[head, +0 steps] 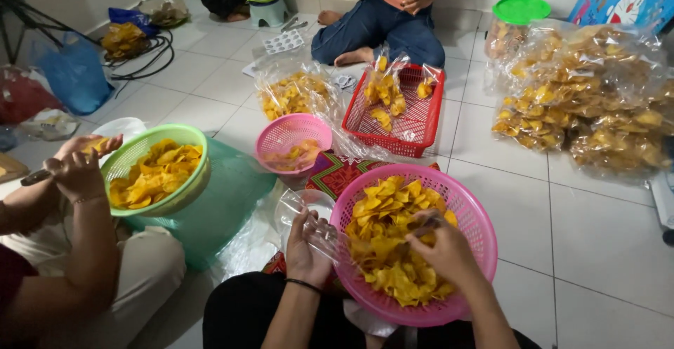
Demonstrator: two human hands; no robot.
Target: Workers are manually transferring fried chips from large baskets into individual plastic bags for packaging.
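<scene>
Right hand (444, 245) reaches into the large pink basket (484, 236), fingers pinched narrow around a few yellow chips (382, 215) near the heap's middle. Left hand (303, 245) sits just beside that basket's left rim, closed on the mouth of a clear plastic bag (309, 212) and holding it open; the bag looks nearly empty.

Only the head view is given, and everything sits on a white tiled floor (597, 244). Beyond the large pink basket stand a small pink basket (291, 135) with a few chips and a red crate (414, 121) holding several filled bags. Far right of the basket lies a big pile of packed chip bags (583, 96). Left of it, another person's hands (77, 163) work over a green basket (179, 191) of chips. A third person (382, 12) sits behind the red crate.

Judging by this, packing is well under way: many bags are done, yet the large pink basket remains heaped, so plenty is left.
</scene>
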